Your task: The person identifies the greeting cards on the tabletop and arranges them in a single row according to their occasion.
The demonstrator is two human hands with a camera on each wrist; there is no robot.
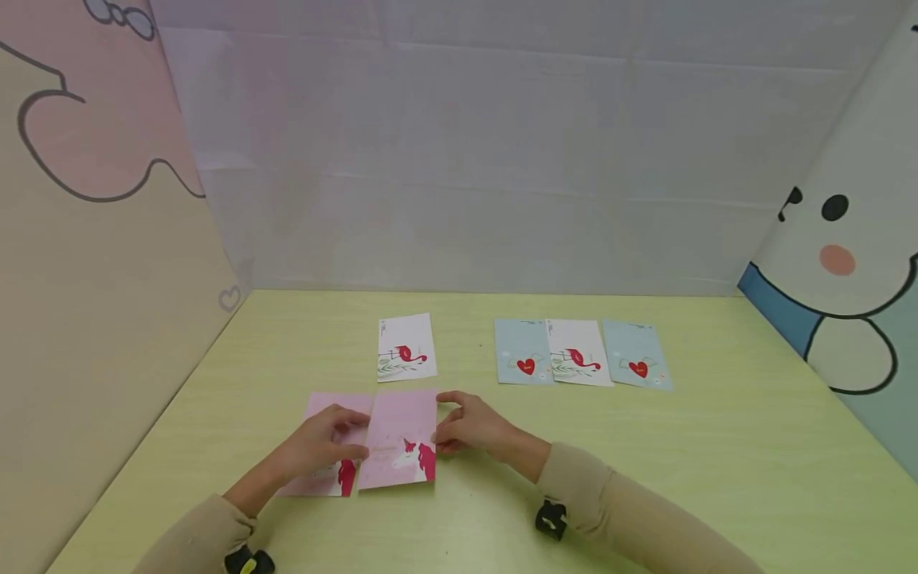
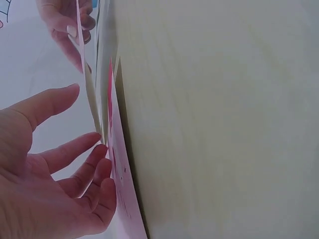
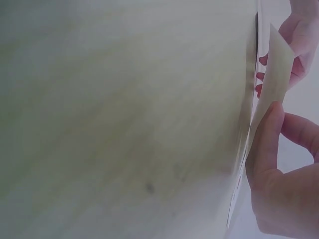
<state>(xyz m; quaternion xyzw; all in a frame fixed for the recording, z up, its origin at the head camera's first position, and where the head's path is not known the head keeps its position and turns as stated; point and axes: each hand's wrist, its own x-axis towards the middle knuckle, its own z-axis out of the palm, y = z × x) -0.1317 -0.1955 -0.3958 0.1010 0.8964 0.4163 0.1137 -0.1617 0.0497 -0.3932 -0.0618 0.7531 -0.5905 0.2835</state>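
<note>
A pink unicorn card [image 1: 394, 422] is held slightly raised and tilted off the table. My right hand [image 1: 469, 426] grips it at its right edge; in the right wrist view, the fingers [image 3: 269, 134] meet the pale underside of the card [image 3: 279, 64]. On the other side, my left hand [image 1: 323, 438] has its thumb and fingers spread apart, with fingertips [image 2: 94, 139] at the card's left edge. Under the left hand lies another pink unicorn card [image 1: 326, 402], partly covered by that hand.
A white flamingo card [image 1: 406, 335] lies behind the pink cards. To its right is a row: a blue heart card [image 1: 516, 343], a white flamingo card [image 1: 574, 339] and another blue heart card [image 1: 631, 343]. The pale yellow table [image 1: 717, 446] meets a white back wall [image 1: 488, 159].
</note>
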